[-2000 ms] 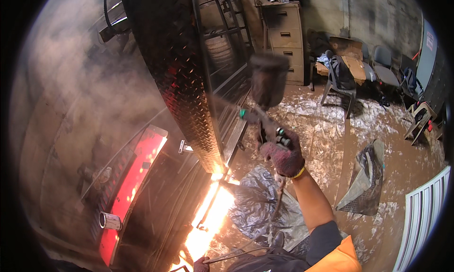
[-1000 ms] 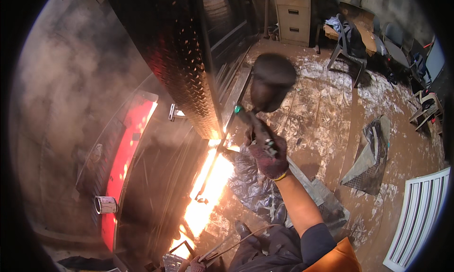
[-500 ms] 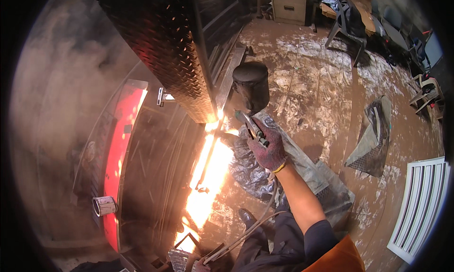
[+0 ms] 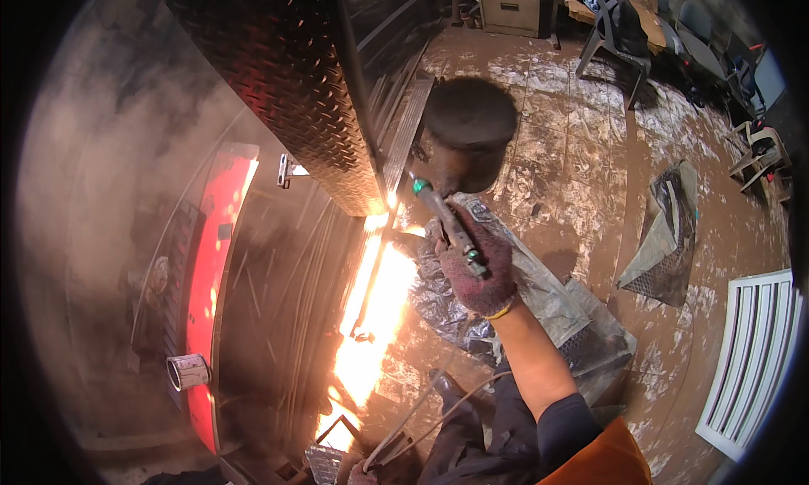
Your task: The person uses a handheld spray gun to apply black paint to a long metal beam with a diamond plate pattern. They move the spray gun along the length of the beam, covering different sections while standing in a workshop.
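Note:
My right hand (image 4: 480, 274), in a dark red knitted glove, is closed around a spray gun (image 4: 455, 224) with a green ring near its nozzle. A large dark round cup (image 4: 472, 123), blurred, shows just beyond the gun and seems attached to it. The nozzle points toward a long diamond-patterned metal panel (image 4: 320, 123), apart from its lower end. At the lower edge, a small part of my gloved left hand (image 4: 362, 475) shows, closed around a thin hose (image 4: 404, 430). Most of that hand is cut off by the frame.
Crumpled plastic sheeting (image 4: 447, 308) lies by my feet. A red panel (image 4: 206, 291) and a paint can (image 4: 188, 371) stand left, in haze. Bright light covers a floor strip (image 4: 371, 333). A white louvred panel (image 4: 750, 359) lies right; chairs (image 4: 619, 38) and a cabinet (image 4: 510, 5) stand far.
The spray gun has tilted in my right hand, and its dark cup has swung right and looks larger. The hose near my legs has shifted. My left hand stays at the lower edge.

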`<action>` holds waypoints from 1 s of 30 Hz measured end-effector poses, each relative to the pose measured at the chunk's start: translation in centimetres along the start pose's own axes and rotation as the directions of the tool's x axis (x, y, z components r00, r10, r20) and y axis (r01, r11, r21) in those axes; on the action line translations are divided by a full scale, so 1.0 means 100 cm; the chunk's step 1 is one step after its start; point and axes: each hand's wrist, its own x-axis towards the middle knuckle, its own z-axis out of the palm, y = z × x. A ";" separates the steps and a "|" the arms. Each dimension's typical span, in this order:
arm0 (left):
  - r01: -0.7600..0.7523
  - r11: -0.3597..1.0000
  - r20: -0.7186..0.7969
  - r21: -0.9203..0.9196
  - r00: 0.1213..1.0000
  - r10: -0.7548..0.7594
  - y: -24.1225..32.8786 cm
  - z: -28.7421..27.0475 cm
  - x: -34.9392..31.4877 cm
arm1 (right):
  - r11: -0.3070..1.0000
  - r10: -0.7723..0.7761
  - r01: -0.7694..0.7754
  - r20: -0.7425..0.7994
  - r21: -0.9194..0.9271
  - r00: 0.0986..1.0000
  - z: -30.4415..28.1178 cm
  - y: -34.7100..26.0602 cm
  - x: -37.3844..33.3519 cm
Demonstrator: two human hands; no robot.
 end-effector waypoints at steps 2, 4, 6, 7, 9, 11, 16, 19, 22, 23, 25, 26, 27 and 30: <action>-0.053 0.991 0.050 0.123 0.998 0.047 0.003 -0.014 -0.004 | 0.970 0.090 -0.065 0.100 -0.235 0.991 -0.009 0.010 -0.006; -0.038 0.992 0.064 0.120 0.998 0.030 0.007 -0.019 -0.003 | 0.970 0.099 -0.075 0.094 -0.229 0.991 -0.010 0.025 -0.010; 0.057 0.998 0.045 -0.003 0.997 -0.057 0.010 -0.017 -0.006 | 0.975 0.097 -0.076 0.093 -0.207 0.991 -0.008 0.030 -0.004; 0.104 0.992 0.040 -0.065 0.994 -0.101 0.011 -0.016 -0.007 | 0.967 0.159 -0.140 0.074 -0.214 0.985 -0.011 0.029 -0.005; -0.004 0.999 -0.028 -0.044 1.000 0.003 0.014 -0.017 -0.010 | 0.986 0.112 -0.104 0.056 -0.131 0.992 -0.012 0.020 0.008; -0.053 0.997 -0.016 -0.051 0.999 0.052 0.017 -0.021 -0.004 | 0.981 0.044 -0.032 -0.059 0.192 0.997 -0.007 0.026 0.015; -0.102 0.944 0.069 -0.315 0.989 0.130 -0.036 0.012 0.023 | 0.970 -0.003 -0.029 -0.131 -0.243 0.991 -0.017 -0.050 0.039; -0.297 0.887 -0.231 0.355 0.891 0.391 -0.050 0.030 0.029 | 0.988 0.148 -0.152 -0.114 -0.028 0.982 -0.021 -0.039 0.029; -0.143 0.456 -0.267 0.878 0.646 0.715 -0.054 0.043 0.031 | 0.832 0.367 -0.320 -0.018 0.454 0.930 -0.017 -0.009 0.012; -0.247 0.731 -0.313 0.636 0.784 0.537 -0.042 0.039 0.030 | 0.902 0.328 -0.312 -0.001 0.299 0.945 -0.016 0.006 0.001; -0.178 0.983 -0.132 -0.051 0.977 0.170 -0.019 0.016 0.021 | 0.977 0.199 -0.194 0.053 -0.088 0.979 -0.022 0.035 -0.015; -0.122 0.988 -0.069 -0.093 0.991 0.116 -0.007 0.006 0.016 | 0.948 0.120 -0.078 0.119 -0.307 0.986 -0.024 0.043 -0.019; -0.125 0.989 -0.054 -0.075 0.991 0.121 -0.002 0.002 0.014 | 0.914 0.262 -0.186 0.174 -0.362 0.949 -0.025 0.043 -0.021; -0.169 0.985 -0.029 -0.020 0.985 0.168 0.003 -0.009 0.011 | 0.910 0.175 -0.089 0.179 -0.405 0.968 -0.019 0.075 -0.033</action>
